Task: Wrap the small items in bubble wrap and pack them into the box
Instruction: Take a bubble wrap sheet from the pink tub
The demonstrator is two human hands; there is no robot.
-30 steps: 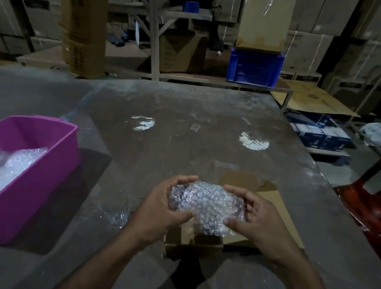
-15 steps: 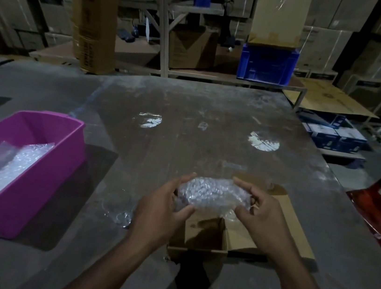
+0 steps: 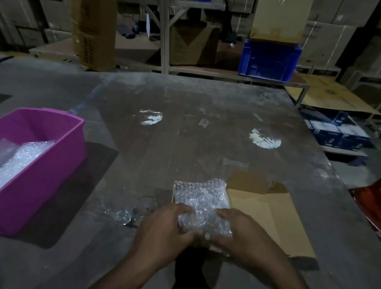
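- Both our hands, left hand [image 3: 163, 228] and right hand [image 3: 242, 237], curl their fingers [image 3: 186, 211] round the bubble-wrapped bundle [image 3: 203, 205].
- We press it down into the box [image 3: 270, 216] beneath our fingers, likely so it sits snug.

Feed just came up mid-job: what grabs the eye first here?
Both hands, left and right, hold a bubble-wrap bundle over the box near the table's front edge. A pink bin holding more wrap stands at far left. Clear glasses lie just left of the hands.
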